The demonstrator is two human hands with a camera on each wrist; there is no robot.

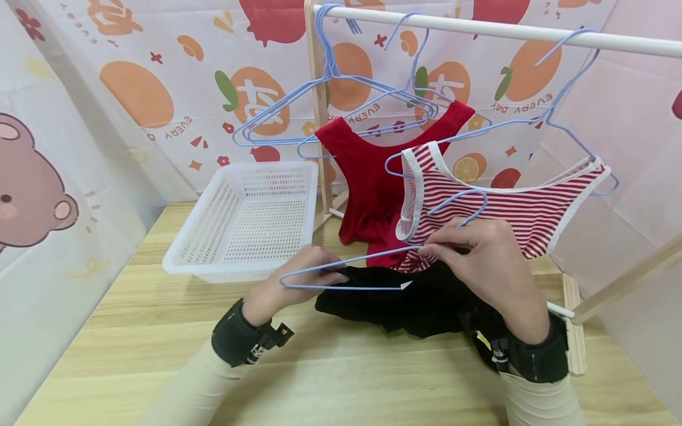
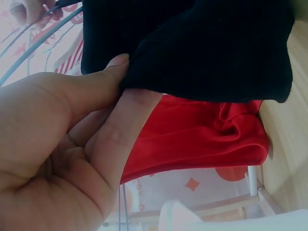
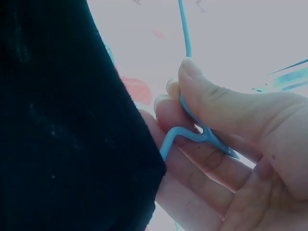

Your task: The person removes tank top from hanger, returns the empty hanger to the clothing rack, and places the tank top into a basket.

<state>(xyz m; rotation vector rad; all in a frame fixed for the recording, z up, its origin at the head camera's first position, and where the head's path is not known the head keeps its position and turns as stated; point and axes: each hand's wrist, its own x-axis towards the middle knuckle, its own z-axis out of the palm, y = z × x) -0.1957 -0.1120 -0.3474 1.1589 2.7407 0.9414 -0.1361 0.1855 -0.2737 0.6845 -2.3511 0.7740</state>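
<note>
My left hand pinches the edge of a black garment between thumb and index finger; the left wrist view shows the black cloth from close by. A blue wire hanger is in my right hand, gripped near the base of its hook. One end of this hanger sticks out bare toward the left hand. On the other side, the right wrist view has the hanger's wire running in behind black cloth. The garment's far right part is hidden by my right hand and wrist.
A white rail carries several blue hangers, a red top and a red-striped top just behind my hands. A white plastic basket stands left on the wooden table. The rack's foot is at right.
</note>
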